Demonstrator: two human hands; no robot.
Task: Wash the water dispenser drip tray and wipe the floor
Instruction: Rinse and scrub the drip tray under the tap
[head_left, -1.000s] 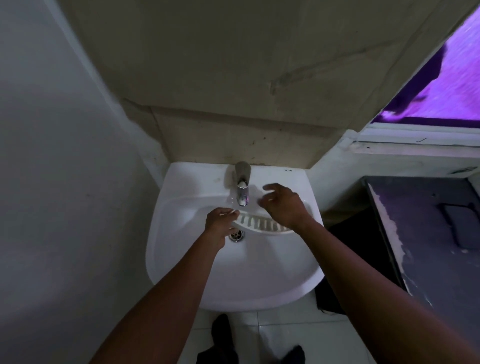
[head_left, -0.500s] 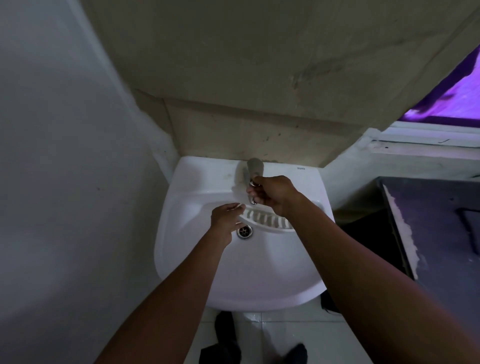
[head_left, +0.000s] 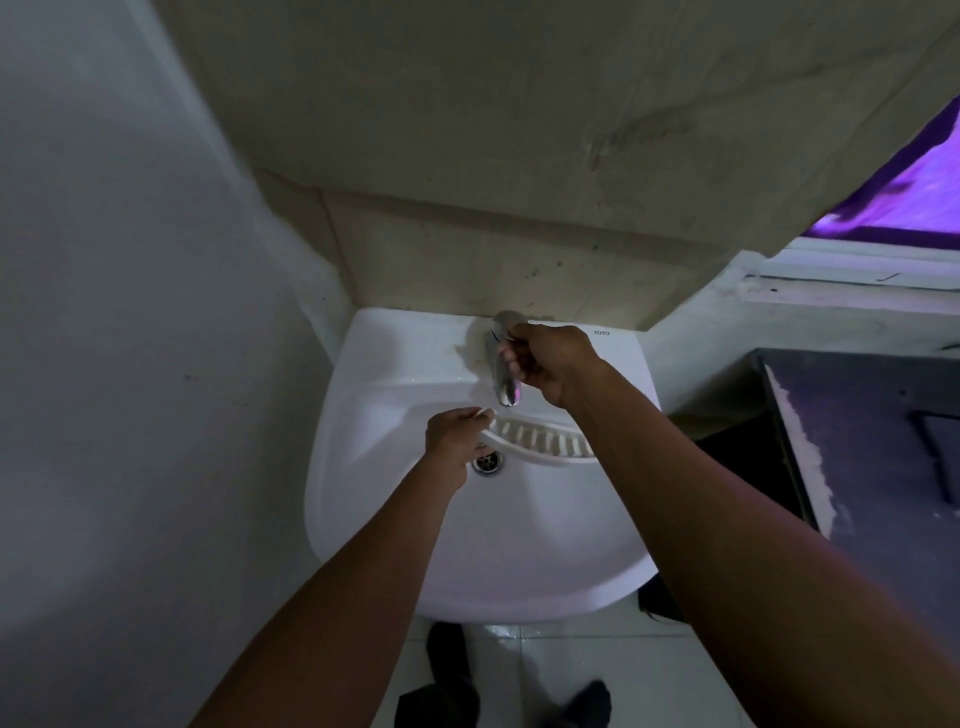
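Gripping a slotted white drip tray, left hand over glossy sink

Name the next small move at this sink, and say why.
Probably open the chrome tap: the right hand grips its lever, the left hand holds the white slotted plastic drip tray under the spout in the white ceramic sink, and no water stream shows.

White basin at centre, with a metal drain in its bowl. Stained concrete wall at 12 o'clock; grey painted wall at 9 o'clock. Purple-lit window pane at 2 o'clock. Dark worktop at 3 o'clock, its near edge chipped white. Dark shapes at 6 o'clock below the basin, not identifiable.
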